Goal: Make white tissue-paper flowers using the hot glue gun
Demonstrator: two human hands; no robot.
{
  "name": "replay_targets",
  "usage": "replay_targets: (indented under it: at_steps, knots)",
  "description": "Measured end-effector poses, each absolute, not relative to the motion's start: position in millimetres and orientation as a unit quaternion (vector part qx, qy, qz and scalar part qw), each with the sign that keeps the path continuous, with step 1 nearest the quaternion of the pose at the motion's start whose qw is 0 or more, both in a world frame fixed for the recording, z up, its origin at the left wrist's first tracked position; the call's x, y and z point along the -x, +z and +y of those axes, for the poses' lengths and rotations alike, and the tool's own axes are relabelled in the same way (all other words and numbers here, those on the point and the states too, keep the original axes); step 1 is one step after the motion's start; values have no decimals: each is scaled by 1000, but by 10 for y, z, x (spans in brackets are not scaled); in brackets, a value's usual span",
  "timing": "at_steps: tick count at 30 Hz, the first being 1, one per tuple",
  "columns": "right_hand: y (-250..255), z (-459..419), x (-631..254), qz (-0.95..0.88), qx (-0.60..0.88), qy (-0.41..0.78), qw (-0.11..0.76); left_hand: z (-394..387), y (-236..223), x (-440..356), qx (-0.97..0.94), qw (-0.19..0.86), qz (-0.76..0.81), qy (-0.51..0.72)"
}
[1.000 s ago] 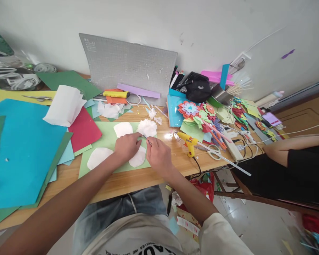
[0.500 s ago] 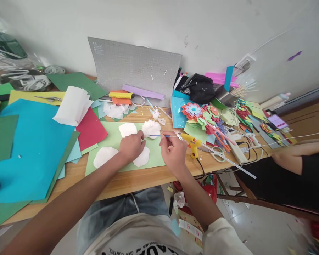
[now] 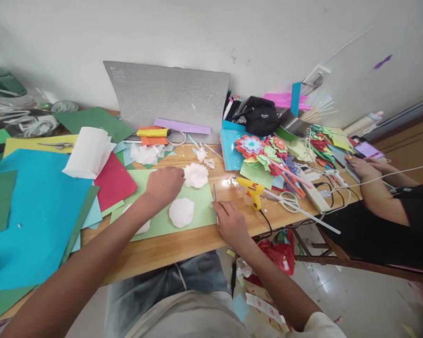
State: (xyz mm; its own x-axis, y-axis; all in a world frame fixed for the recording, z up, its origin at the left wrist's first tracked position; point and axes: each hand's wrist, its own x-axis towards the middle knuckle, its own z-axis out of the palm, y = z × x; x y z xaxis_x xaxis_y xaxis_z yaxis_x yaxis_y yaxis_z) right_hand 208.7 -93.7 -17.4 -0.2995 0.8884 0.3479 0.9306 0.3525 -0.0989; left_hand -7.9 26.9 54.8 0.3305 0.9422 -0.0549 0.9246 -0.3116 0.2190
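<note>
My left hand (image 3: 166, 184) is closed just left of a ruffled white paper flower (image 3: 196, 176), its fingertips at the flower's edge. What they pinch, if anything, is hidden. Near the right edge of a light green sheet (image 3: 204, 217), my right hand (image 3: 231, 224) grips a thin blue stick (image 3: 215, 193) that points toward the back of the table. A rounded white paper piece (image 3: 181, 212) lies flat on the green sheet between my hands. Another white piece (image 3: 144, 227) is partly covered by my left forearm.
A yellow glue gun (image 3: 252, 190) stands right of my right hand, its cord hanging off the front edge. Scissors (image 3: 289, 199) and paper flowers (image 3: 251, 146) lie beyond. Coloured sheets (image 3: 49, 197) and a white paper stack (image 3: 89, 152) fill the left. A co-worker's hands (image 3: 364, 166) are at far right.
My right hand has moved away from the flower toward the front edge, turning the blue stick from sideways to pointing away. My left hand has shifted slightly left. A co-worker's hands have come into view.
</note>
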Motion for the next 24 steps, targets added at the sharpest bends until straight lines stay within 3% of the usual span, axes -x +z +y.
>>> replay_targets:
  at_steps: [5, 11, 24]
  knots:
    - [-177, -884, -2110, -795, 585, -43, 154, 677, 627, -174, -828, 98, 544, 89]
    - [-136, -893, -2321, -786, 596, -11, 164, 1044, 609, -664, -877, 103, 465, 58]
    - [-181, -924, -2445, -783, 588, 11, 202, 1159, 541, -894, -888, 113, 443, 53]
